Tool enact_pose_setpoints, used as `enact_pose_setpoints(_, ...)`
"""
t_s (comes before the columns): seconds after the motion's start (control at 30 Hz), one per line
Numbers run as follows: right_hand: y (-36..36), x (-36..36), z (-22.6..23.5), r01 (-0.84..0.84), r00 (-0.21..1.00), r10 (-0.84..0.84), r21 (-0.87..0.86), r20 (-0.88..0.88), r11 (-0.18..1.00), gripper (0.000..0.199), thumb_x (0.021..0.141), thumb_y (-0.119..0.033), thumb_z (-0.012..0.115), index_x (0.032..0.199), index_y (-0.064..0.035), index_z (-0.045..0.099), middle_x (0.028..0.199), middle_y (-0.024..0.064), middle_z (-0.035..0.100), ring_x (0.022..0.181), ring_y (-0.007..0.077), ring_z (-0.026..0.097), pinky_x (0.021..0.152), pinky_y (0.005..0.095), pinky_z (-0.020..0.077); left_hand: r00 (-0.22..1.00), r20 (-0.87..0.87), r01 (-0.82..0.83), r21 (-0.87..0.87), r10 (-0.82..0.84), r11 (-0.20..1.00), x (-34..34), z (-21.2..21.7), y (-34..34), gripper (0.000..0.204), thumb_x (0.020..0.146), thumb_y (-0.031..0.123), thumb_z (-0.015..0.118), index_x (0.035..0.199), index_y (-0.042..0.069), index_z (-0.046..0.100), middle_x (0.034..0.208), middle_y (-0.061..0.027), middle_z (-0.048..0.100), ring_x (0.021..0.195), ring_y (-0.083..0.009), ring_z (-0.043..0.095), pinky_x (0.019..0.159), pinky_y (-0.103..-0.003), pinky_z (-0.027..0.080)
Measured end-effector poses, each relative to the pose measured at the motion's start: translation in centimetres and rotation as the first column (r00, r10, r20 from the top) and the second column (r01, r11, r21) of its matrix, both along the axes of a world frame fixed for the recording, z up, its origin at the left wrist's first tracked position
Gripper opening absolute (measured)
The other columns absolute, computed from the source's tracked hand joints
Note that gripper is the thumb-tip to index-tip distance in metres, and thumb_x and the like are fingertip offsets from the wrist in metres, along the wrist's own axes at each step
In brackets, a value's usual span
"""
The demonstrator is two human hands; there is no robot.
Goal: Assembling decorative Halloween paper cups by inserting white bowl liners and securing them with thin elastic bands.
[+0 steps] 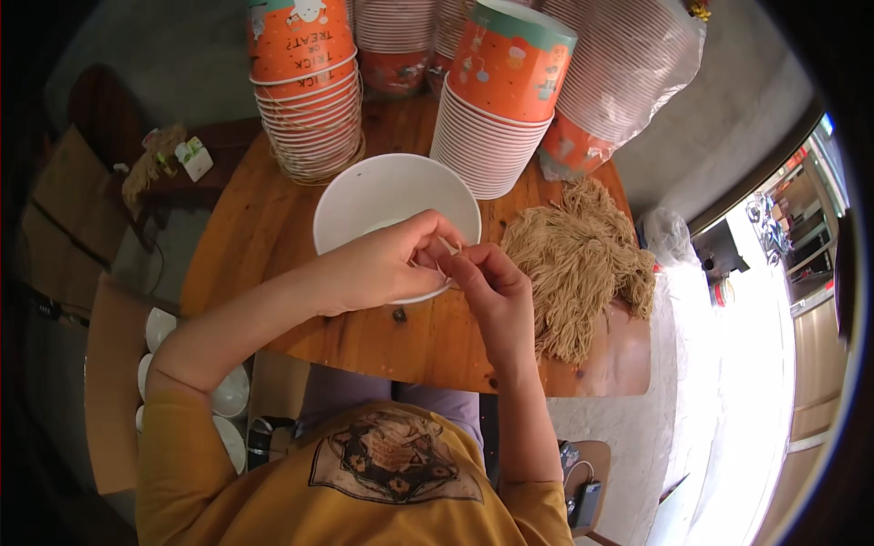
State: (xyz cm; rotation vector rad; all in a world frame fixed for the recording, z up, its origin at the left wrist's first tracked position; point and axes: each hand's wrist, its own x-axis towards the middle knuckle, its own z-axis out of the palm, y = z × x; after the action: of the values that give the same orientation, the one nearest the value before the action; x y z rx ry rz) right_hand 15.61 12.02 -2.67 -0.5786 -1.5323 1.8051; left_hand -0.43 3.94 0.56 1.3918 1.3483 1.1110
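A white paper bucket (364,205) stands on the wooden table in front of me, its open mouth facing up toward me. Over its near right rim my left hand (410,259) is closed, with thumb and fingers pinched. My right hand (496,287) meets it there, thumb and forefinger pressed together at the left fingertips. Something small and pale shows between the fingers, too small to make out. Right of my right hand lies a heap of beige string (574,264), which neither hand touches.
Behind the bucket stand a stack of orange printed buckets with string loops (309,118), a taller stack (496,118) and plastic-wrapped stacks (619,73). A cardboard box (118,382) with white buckets (230,393) sits low at left. A crumpled plastic bag (667,237) lies at right.
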Motion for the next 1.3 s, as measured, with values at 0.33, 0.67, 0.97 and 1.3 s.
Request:
enact_pose_setpoints(0.33,1.1,0.8,1.9,-0.095,0.99,0.091,0.039,0.104,0.995,0.012,0.095,-0.018,0.062,0.098,-0.0063,0.058,0.076,-0.0035,0.059,0.064,0.0032,0.054,0.055,0.0172,0.0399,0.957,0.252,-0.083,-0.243,0.145,0.967,-0.1,0.0,0.6,0.025,0.087,0.008,0.065,0.109,0.0,0.057,0.091,-0.0038,0.062,0.078,-0.0087,0.054,0.069,-0.021,0.044)
enact_pose_setpoints(0.67,4.0,0.4,5.9,-0.456,0.879,0.45,0.005,0.155,0.89,0.017,0.098,-0.017,0.058,0.11,-0.006,0.065,0.091,-0.0019,0.07,0.064,-0.0013,0.051,0.05,0.0141,0.0361,0.954,0.298,0.019,-0.17,0.033,0.985,0.1,-0.1,0.7,0.013,0.094,0.015,0.062,0.099,0.003,0.066,0.086,0.0006,0.062,0.075,-0.006,0.053,0.067,-0.021,0.042)
enact_pose_setpoints(0.97,5.0,0.5,2.3,-0.165,0.986,0.162,-0.118,-0.031,0.979,0.018,0.096,-0.011,0.057,0.111,-0.0056,0.065,0.095,0.0003,0.07,0.061,-0.0021,0.045,0.049,0.0148,0.033,0.99,0.133,0.074,-0.258,-0.04,0.963,0.1,0.9,0.7,0.028,0.097,0.027,0.06,0.104,0.002,0.068,0.1,-0.0012,0.067,0.088,-0.0062,0.056,0.081,-0.024,0.045)
enact_pose_setpoints(1.3,0.8,2.1,0.9,0.124,0.946,-0.304,0.741,0.112,0.66,0.016,0.081,-0.002,0.074,0.089,-0.0026,0.06,0.083,0.004,0.06,0.058,0.0089,0.052,0.051,0.023,0.0417,0.987,0.163,0.022,-0.239,0.018,0.971,0.3,0.6,1.3,0.025,0.098,0.025,0.057,0.092,0.003,0.067,0.075,0.0032,0.057,0.072,-0.0058,0.048,0.068,-0.022,0.041)
